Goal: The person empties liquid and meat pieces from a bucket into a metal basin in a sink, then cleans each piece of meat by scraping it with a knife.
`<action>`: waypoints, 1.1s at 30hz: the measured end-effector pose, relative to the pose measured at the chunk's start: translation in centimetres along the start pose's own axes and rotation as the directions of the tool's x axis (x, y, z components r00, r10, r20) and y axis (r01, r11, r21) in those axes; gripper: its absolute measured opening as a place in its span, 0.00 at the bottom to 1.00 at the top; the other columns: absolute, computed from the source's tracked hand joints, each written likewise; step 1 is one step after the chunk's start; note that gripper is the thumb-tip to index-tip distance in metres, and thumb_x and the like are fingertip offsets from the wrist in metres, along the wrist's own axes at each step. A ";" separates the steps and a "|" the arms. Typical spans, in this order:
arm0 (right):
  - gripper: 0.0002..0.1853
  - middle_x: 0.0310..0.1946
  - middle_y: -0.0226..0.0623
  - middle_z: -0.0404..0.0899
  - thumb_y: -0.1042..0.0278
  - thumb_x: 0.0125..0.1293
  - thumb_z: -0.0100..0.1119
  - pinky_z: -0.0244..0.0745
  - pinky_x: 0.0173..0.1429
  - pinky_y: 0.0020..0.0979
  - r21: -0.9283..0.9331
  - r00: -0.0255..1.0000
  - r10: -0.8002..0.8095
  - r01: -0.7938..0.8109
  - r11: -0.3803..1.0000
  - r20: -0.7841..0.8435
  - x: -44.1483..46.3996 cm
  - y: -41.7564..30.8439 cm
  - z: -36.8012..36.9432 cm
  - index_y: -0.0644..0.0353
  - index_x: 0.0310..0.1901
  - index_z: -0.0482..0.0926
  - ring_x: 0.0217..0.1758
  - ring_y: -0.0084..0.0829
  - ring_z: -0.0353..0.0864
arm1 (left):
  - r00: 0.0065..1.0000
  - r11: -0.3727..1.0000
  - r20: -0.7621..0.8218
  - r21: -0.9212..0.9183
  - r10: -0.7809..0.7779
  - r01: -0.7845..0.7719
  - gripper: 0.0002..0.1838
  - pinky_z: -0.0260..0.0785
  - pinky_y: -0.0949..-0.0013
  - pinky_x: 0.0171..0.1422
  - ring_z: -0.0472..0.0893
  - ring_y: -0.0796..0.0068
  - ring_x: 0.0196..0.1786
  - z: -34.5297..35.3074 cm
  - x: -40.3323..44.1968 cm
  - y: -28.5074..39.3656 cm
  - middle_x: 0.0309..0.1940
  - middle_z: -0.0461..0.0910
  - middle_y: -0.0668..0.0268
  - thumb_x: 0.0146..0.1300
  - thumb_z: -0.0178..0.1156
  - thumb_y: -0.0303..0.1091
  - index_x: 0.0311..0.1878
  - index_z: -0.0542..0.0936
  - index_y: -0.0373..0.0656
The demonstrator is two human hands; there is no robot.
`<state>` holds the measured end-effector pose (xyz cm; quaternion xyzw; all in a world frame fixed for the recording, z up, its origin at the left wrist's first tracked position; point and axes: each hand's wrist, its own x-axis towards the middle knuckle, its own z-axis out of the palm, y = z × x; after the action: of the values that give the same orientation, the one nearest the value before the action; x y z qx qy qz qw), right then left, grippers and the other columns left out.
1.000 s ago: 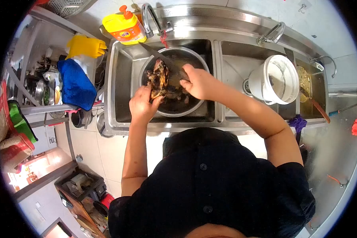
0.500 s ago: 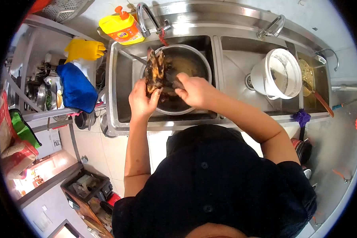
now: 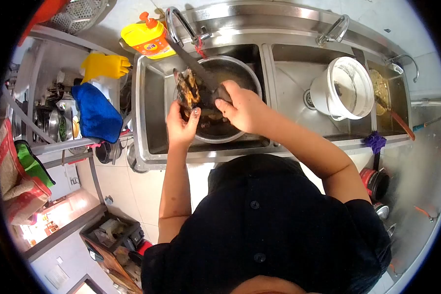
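Observation:
In my left hand is a charred, blackened and yellowish trotter, its split toes pointing up. My right hand is closed round the dark handle of a knife. The long blade slants up and to the left, passing just above the trotter towards the faucet; whether it touches the trotter I cannot tell. Both hands are over a round metal basin of murky brownish water, which stands in the left sink. Dark pieces show in the water, too unclear to name.
A yellow soap bottle with an orange pump stands behind the sink beside a faucet. In the middle sink sits a white bucket. A brown-handled tool leans in the right sink. Yellow gloves and a blue cloth hang at left.
The knife blade has swung up, from behind the trotter to pointing at the upper left. The trotter tilts slightly more to the left, still in my left hand.

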<state>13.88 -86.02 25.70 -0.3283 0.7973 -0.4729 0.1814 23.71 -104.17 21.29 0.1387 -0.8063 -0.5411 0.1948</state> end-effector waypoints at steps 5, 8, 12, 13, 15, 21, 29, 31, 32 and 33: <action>0.19 0.29 0.56 0.78 0.66 0.65 0.55 0.73 0.39 0.49 -0.094 0.998 -0.060 0.060 0.994 0.007 -1.3 -1.2 1.1 0.62 0.54 0.64 0.35 0.58 0.79 | 0.998 0.995 -0.014 0.086 0.054 -0.053 0.23 0.70 0.68 0.45 0.76 0.71 0.38 0.4 0.0 0.1 0.35 0.78 0.56 0.62 0.64 0.44 0.47 0.70 0.33; 0.18 0.25 0.43 0.76 0.63 0.69 0.52 0.72 0.28 0.38 0.327 0.956 0.207 -0.268 0.906 0.207 -1.7 -2.1 1.7 0.62 0.54 0.63 0.24 0.41 0.77 | 0.999 0.993 -0.012 0.111 0.045 -0.044 0.23 0.70 0.66 0.44 0.77 0.67 0.37 0.6 -0.2 0.3 0.35 0.79 0.54 0.63 0.63 0.44 0.47 0.70 0.33; 0.12 0.22 0.33 0.72 0.61 0.72 0.48 0.69 0.21 0.28 0.692 0.810 0.217 -0.580 0.430 0.545 -1.3 -2.6 -0.7 0.60 0.47 0.64 0.18 0.26 0.71 | 0.999 0.985 -0.010 0.164 0.053 -0.051 0.22 0.70 0.65 0.44 0.78 0.63 0.37 -0.1 -0.5 -0.1 0.35 0.79 0.53 0.62 0.63 0.43 0.46 0.70 0.33; 0.11 0.21 0.34 0.72 0.61 0.72 0.47 0.69 0.20 0.29 0.722 0.786 0.168 -0.615 0.317 0.595 -1.0 -2.5 -1.5 0.60 0.45 0.65 0.17 0.27 0.71 | 0.998 0.986 -0.003 0.158 0.057 -0.056 0.22 0.70 0.64 0.44 0.78 0.62 0.37 -0.5 -0.6 -0.6 0.35 0.79 0.53 0.61 0.64 0.43 0.46 0.70 0.34; 0.11 0.22 0.36 0.73 0.60 0.72 0.48 0.69 0.21 0.30 0.606 0.803 0.199 -0.563 0.562 0.561 -0.3 -1.8 -2.5 0.60 0.43 0.66 0.19 0.27 0.73 | 0.998 0.980 0.025 0.187 0.062 -0.066 0.23 0.70 0.63 0.44 0.78 0.62 0.36 -0.8 -0.6 -0.7 0.34 0.78 0.53 0.59 0.65 0.44 0.46 0.70 0.34; 0.11 0.21 0.33 0.73 0.61 0.73 0.46 0.67 0.21 0.28 0.451 0.839 0.223 -0.469 0.759 0.497 0.1 -1.7 -1.9 0.61 0.44 0.66 0.18 0.25 0.72 | 0.988 0.884 0.137 0.450 0.068 -0.123 0.25 0.71 0.58 0.42 0.79 0.50 0.36 -0.6 -0.9 -0.1 0.34 0.78 0.51 0.54 0.67 0.47 0.44 0.70 0.37; 0.13 0.24 0.33 0.74 0.58 0.73 0.46 0.68 0.21 0.25 0.797 0.804 0.053 -0.594 0.108 0.592 0.4 -0.6 -2.0 0.60 0.46 0.67 0.20 0.24 0.72 | 0.976 0.967 0.158 0.180 0.151 -0.179 0.27 0.69 0.60 0.49 0.78 0.54 0.43 0.1 -1.3 -2.4 0.40 0.78 0.52 0.63 0.59 0.48 0.55 0.71 0.34; 0.16 0.25 0.31 0.74 0.57 0.74 0.46 0.69 0.23 0.25 0.711 0.901 0.168 -0.421 0.563 0.401 0.6 -1.6 -2.0 0.59 0.53 0.68 0.21 0.22 0.72 | 0.992 0.999 0.119 -0.007 0.035 -0.034 0.24 0.69 0.68 0.49 0.76 0.72 0.43 0.2 -1.3 -2.2 0.42 0.79 0.61 0.70 0.52 0.48 0.55 0.72 0.34; 0.16 0.28 0.38 0.77 0.58 0.72 0.50 0.73 0.27 0.30 0.511 0.948 0.175 -0.292 0.809 0.264 0.5 -0.8 -1.8 0.60 0.53 0.69 0.24 0.33 0.77 | 0.989 0.984 0.135 -0.160 -0.055 0.076 0.23 0.68 0.70 0.47 0.75 0.75 0.42 0.0 -1.4 -2.8 0.41 0.79 0.63 0.71 0.52 0.47 0.54 0.73 0.35; 0.17 0.29 0.41 0.78 0.59 0.70 0.52 0.74 0.29 0.32 0.338 0.989 0.032 -0.079 0.938 0.144 0.4 0.1 -1.5 0.60 0.53 0.69 0.26 0.37 0.79 | 0.977 0.933 0.162 -0.309 -0.140 0.185 0.22 0.68 0.73 0.45 0.75 0.78 0.40 -0.1 -1.4 -2.9 0.39 0.79 0.65 0.71 0.52 0.47 0.54 0.74 0.36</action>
<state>12.70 -85.29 26.36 -0.3004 0.6974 -0.5757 0.3032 25.04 -104.74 18.42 0.1335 -0.7042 -0.6881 0.1135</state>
